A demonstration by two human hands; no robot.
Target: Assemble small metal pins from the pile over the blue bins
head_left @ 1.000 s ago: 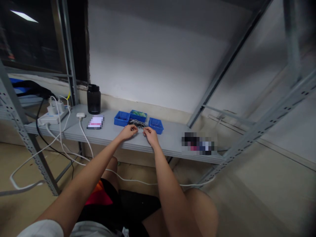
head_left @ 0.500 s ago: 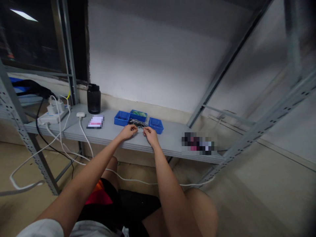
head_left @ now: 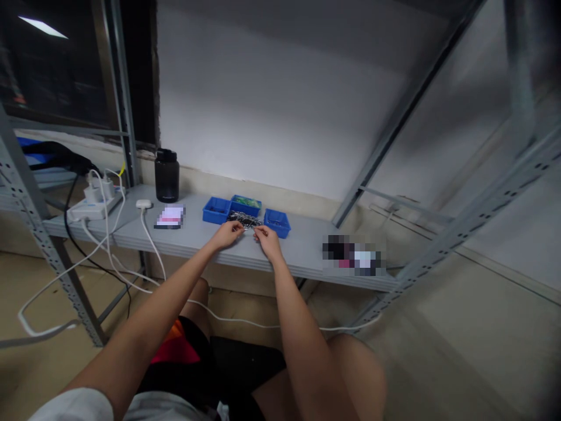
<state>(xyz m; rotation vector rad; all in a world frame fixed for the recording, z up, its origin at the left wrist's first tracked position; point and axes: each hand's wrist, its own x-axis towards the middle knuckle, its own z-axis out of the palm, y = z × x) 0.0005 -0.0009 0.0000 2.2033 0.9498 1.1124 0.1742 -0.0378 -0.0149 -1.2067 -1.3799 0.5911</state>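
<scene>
Bottle [head_left: 167,176] far left, then the left bin [head_left: 216,211]; left hand [head_left: 228,234] before it, fingers curled in, pinch too small to read. The shiny pile [head_left: 243,219] sits just behind both hands. Looks like fine fingertip work, calling next for a light, steady grip. Right hand [head_left: 266,240] is near but apart, curled too, its hold unclear. Right bin [head_left: 277,223] crowds it; the shelf [head_left: 307,241] gives room beyond, its front edge close under the wrists.

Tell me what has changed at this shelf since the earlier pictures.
Nothing visibly moved, and I see nothing taken up or let go. The left hand and right hand stay close together before the shiny pile; any piece between them is too small to make out. The blue trays and dark bottle stayed put.
</scene>
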